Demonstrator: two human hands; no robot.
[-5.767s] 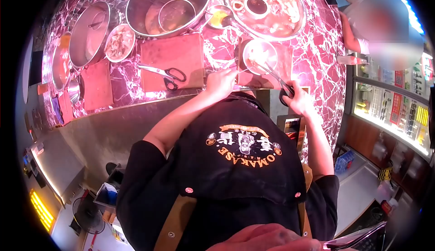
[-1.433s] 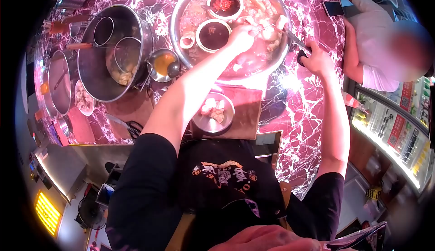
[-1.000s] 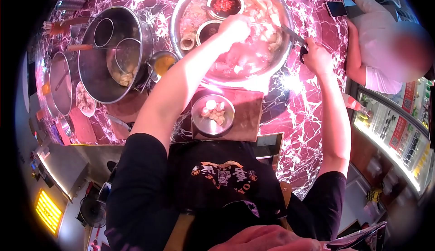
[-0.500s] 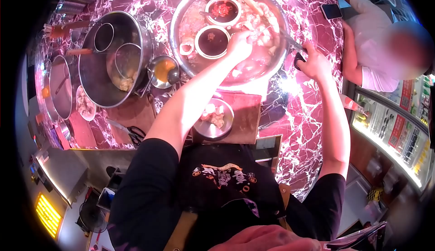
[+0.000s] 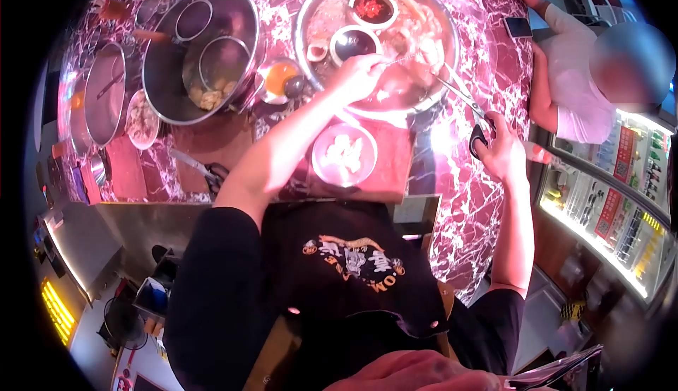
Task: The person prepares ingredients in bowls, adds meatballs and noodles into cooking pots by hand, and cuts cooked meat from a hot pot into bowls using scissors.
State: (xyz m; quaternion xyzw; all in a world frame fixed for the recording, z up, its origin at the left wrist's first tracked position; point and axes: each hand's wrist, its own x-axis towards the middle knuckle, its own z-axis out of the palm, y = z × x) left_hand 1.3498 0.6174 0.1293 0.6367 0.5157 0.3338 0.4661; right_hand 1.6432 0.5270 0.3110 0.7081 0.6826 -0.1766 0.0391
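Note:
My right hand (image 5: 503, 149) grips scissors (image 5: 466, 97) by their black handles, blades parted and pointing at the wide metal basin (image 5: 305, 66). Over the basin's near part, my left hand (image 5: 359, 76) is closed in a pinch; a thin pale strand seems to run from its fingertips, too small to name. Pale raw meat pieces (image 5: 424, 27) lie in the basin's liquid. Two round bowls also sit inside it: one with chopped red bits (image 5: 372, 8), one with dark liquid (image 5: 355, 41). Nearer my body, a small bowl (image 5: 318, 170) holds pale cut pieces (image 5: 344, 154).
A big deep pot (image 5: 162, 52) stands left, with ladle-like rings and food inside. Beside it are a bowl of yellow liquid (image 5: 281, 79) and another pair of scissors (image 5: 212, 172). At the right sits a person (image 5: 575, 73), near a phone (image 5: 518, 28) and a lit display fridge (image 5: 614, 186).
My left hand has drawn back from the meat toward the basin's near side. The scissors' blades have opened, and my right hand is slightly lower. The whole view has shifted a little.

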